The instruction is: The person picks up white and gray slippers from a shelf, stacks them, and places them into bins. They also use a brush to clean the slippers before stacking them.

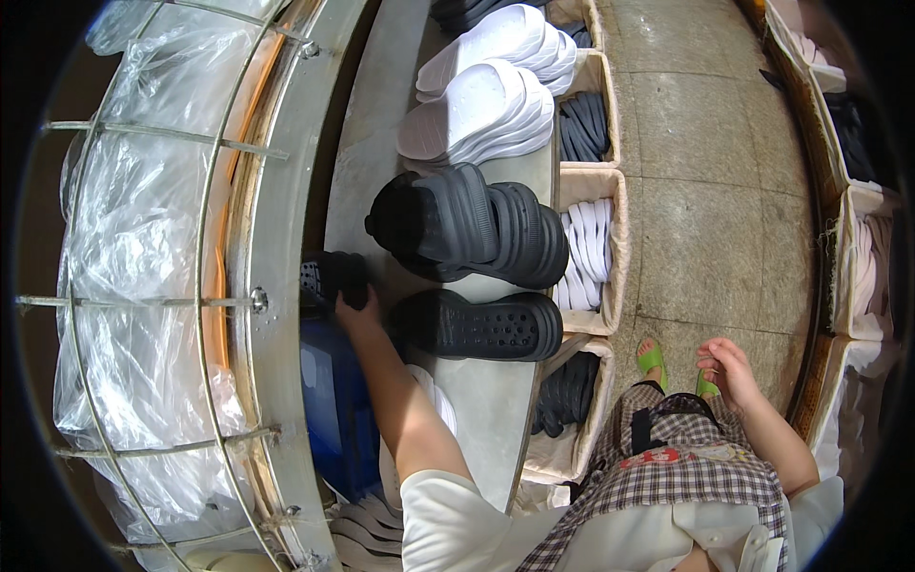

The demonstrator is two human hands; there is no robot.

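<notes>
At the far side of the grey bench, my left hand point(357, 315) is closed on the near end of a dark clog piece point(334, 275), part of which lies in shadow. My left arm reaches across the bench beside a blue plastic bin point(334, 410). Close to that arm lies a black clog sole point(486, 326) with rows of small holes. A leaning stack of dark grey clog pieces point(467, 224) sits just beyond it. Over the aisle, low on the right, my right hand point(732, 372) hangs with its fingers loosely bent and apart, holding nothing.
Stacks of white soles point(477, 114) stand farther along the bench point(367, 124). Cloth-lined baskets line its right edge, one with white soles point(586, 253), another with dark pieces point(567, 405). A wire grid point(200, 305) with clear plastic bags rises at left. More baskets point(863, 324) border the aisle.
</notes>
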